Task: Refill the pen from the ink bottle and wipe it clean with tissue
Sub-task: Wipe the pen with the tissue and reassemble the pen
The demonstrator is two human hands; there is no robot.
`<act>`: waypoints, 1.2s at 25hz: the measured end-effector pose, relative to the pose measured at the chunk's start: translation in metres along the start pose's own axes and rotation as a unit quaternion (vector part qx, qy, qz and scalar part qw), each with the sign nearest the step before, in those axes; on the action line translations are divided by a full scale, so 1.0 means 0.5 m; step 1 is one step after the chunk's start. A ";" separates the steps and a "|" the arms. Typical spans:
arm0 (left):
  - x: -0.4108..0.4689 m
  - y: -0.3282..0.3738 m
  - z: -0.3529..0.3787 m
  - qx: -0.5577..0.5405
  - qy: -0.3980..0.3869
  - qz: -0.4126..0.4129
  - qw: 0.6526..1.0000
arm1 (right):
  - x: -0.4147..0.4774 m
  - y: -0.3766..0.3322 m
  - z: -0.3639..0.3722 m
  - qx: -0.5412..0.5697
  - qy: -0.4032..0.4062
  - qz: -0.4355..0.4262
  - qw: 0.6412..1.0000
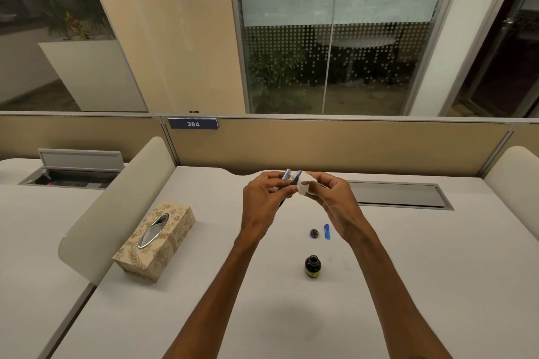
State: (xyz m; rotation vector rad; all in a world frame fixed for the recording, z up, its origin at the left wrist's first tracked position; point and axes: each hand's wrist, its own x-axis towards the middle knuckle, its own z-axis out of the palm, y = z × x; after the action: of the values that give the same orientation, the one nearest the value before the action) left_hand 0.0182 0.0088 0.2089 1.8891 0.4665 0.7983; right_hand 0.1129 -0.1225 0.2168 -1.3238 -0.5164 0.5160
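Observation:
Above the white desk, my left hand (264,198) grips a pen (287,175) whose silvery-blue upper end sticks up past my fingers. My right hand (332,198) presses a wad of white tissue (304,183) around the pen's front part, which is hidden. Both hands meet at the tissue. Below them on the desk stands the small dark ink bottle (312,267), uncapped. Its dark cap (314,233) lies farther back, and a blue pen part (327,231) lies just right of the cap.
A floral-patterned tissue box (156,245) sits on the desk to the left. A curved white divider (116,207) borders the desk's left side. A grey cable tray lid (399,195) is set into the desk at the back right. A beige partition (335,146) closes off the far edge.

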 end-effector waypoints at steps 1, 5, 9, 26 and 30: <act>0.000 0.001 -0.002 0.001 -0.005 -0.001 1.000 | 0.002 0.002 -0.001 0.000 0.001 0.005 1.000; -0.001 0.009 -0.006 -0.005 -0.021 -0.009 1.000 | 0.001 0.005 -0.002 0.005 -0.005 -0.001 1.000; 0.000 0.023 -0.006 -0.024 -0.009 0.000 1.000 | -0.007 -0.001 0.009 0.048 0.001 -0.024 0.999; 0.015 0.050 0.005 0.037 -0.113 0.061 0.991 | 0.007 0.011 -0.001 -0.005 0.098 -0.097 0.990; 0.012 0.051 0.014 0.050 -0.063 0.071 0.994 | 0.008 0.022 -0.001 -0.006 0.124 -0.102 0.987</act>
State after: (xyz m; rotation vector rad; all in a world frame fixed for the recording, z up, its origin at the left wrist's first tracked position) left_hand 0.0266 -0.0031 0.2320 2.0702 0.3001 0.7534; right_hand 0.1155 -0.1186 0.2060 -1.3067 -0.4421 0.1751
